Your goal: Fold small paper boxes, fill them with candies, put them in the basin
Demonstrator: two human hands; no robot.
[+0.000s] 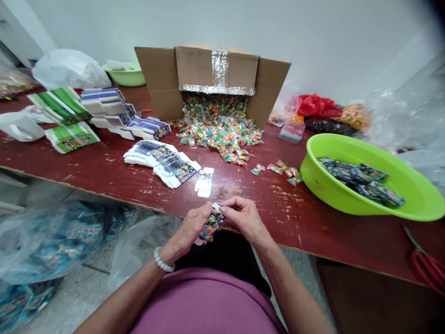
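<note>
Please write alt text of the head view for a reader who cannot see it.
A person's left hand and right hand hold a small printed carton at the edge of a red table. Beyond, wrapped candies spill from an open cardboard box; flat cartons lie to the left, and a green basin holding dark printed packs stands to the right.

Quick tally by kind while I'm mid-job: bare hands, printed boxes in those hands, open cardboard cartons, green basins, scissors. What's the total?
Hands: 2, the left hand and the right hand
Held printed box: 1
Open cardboard carton: 1
Green basins: 2, the large basin and the small basin
Scissors: 1 pair
Total: 7
</note>
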